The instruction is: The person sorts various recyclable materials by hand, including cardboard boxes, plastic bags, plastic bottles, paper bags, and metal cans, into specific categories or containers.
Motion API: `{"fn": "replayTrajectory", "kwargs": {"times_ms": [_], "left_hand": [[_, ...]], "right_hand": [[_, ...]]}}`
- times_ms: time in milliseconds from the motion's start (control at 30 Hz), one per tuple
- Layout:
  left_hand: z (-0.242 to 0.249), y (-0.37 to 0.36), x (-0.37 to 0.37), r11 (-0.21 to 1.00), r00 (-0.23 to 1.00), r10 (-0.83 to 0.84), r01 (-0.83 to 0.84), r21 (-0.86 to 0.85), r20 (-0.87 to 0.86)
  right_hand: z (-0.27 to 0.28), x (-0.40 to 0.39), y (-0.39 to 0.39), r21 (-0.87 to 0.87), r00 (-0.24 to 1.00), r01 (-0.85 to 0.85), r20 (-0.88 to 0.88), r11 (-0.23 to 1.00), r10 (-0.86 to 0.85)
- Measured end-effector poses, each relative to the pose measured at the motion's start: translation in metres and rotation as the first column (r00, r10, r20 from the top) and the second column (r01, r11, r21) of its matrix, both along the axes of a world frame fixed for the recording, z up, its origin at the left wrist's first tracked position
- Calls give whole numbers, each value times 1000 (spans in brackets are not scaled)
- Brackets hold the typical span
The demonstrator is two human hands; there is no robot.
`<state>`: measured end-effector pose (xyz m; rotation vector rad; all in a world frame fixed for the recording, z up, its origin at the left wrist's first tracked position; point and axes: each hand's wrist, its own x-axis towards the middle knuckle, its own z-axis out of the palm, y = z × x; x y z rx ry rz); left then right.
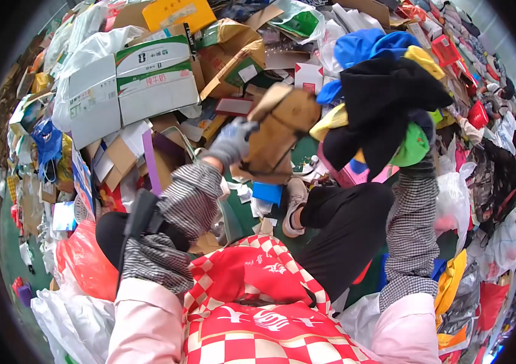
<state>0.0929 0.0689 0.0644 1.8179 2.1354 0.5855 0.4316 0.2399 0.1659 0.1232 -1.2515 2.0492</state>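
My left hand (234, 144), in a grey glove, is closed at the left edge of a brown piece of cardboard (288, 124), blurred and held tilted over the pile. My right hand (423, 142) is raised on the right, mostly hidden behind a bundle of cloth. In that bundle are a black cloth (385, 100), a blue cloth (373, 47), yellow pieces and a green cloth (413, 145). The right fingers themselves are covered, but the bundle hangs from this hand. Below the cardboard lies a small blue box (268, 193).
A large white and green carton (156, 79) stands on the heap at the left, with a yellow envelope (179, 12) behind it. A red plastic bag (91, 261) and a white bag (70, 318) lie at my left. Another person (507, 164) is at the right edge.
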Motion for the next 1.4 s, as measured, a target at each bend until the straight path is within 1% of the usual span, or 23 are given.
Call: {"fn": "replayTrajectory", "kwargs": {"times_ms": [33, 67, 167, 200, 267, 367, 400, 433, 467, 533, 567, 667, 767, 800, 833, 867, 1000, 1133, 1233, 1267, 1300, 1333, 1400], "left_hand": [[-17, -11, 8, 1000, 997, -3, 4, -8, 79], [-32, -21, 15, 1000, 988, -6, 8, -14, 157], [-66, -41, 30, 996, 906, 63, -85, 32, 420], [-63, -46, 33, 993, 890, 112, -110, -31, 442], [-56, -54, 35, 976, 855, 211, -159, -149, 474], [-117, -67, 15, 967, 808, -43, -114, 228, 588], [-120, -70, 10, 941, 577, -140, -175, 290, 804], [-119, -79, 6, 948, 299, -85, -269, 170, 950], [-119, -87, 1, 931, -15, -43, -365, 34, 999], [-77, -103, 2, 893, 425, 148, -446, 64, 893], [-87, -105, -6, 875, 751, 81, -368, 314, 655], [-64, -117, -5, 953, 917, 85, -189, 238, 390], [-25, -130, 10, 995, 988, 39, -53, 87, 152], [-16, -134, 11, 995, 998, -20, 15, 94, 60], [-10, -138, 11, 989, 996, -86, 84, 119, 14], [-4, -141, 10, 978, 988, -151, 154, 139, -36], [21, -157, 28, 916, 916, -399, 400, 31, -42], [9, -176, 44, 948, 895, -304, 249, 200, 325], [17, -168, 29, 975, 867, -149, 48, 217, 476], [11, -164, 14, 967, 666, -48, -155, 202, 745], [16, -154, -8, 946, 614, 22, -267, 182, 789], [4, -144, -44, 912, 613, 24, -337, 234, 790], [7, -130, -93, 845, 330, -40, -493, 209, 943]], "right_hand": [[-17, 1, 2, -1, 992, -120, -39, 993, 120], [-6, -18, -24, -140, 994, 94, 62, 986, -86], [-6, -61, -64, -307, 997, 78, 49, 948, -67], [-45, -60, -43, -162, 993, -94, -89, 982, 81], [-62, -89, -59, -254, 977, -182, -153, 950, 147], [-98, -133, -108, -489, 862, -478, -419, 729, 285], [-116, -141, -124, -518, 864, -485, -407, 704, 296], [-144, -139, -128, -58, 991, -75, 105, 996, 80], [-161, -138, -136, -72, 974, -30, 220, 997, 46], [-213, -133, -139, -324, 872, -4, 462, 946, 162], [-248, -128, -133, -558, 789, 60, 534, 828, 303], [-207, -140, -163, -392, 749, 72, 628, 917, 210], [-160, -164, -151, -20, 590, -183, 797, 983, 126], [-161, -170, -143, 25, 557, -248, 821, 969, 122], [-150, -174, -140, -286, 543, -171, 771, 943, 333], [-167, -182, -131, -4, 633, -282, 750, 959, 189], [-186, -189, -121, -139, 701, 9, 707, 990, 92], [-196, -215, -135, -311, 842, 436, 472, 844, -262], [-212, -257, -142, -346, 833, 547, 321, 763, -451], [-214, -272, -140, -299, 800, 565, 428, 769, -421], [-204, -290, -135, -75, 552, 461, 804, 884, -219], [-194, -309, -130, 46, 186, 103, 980, 994, -65], [-121, -292, -138, 431, 589, -160, 764, 888, -265]]}}
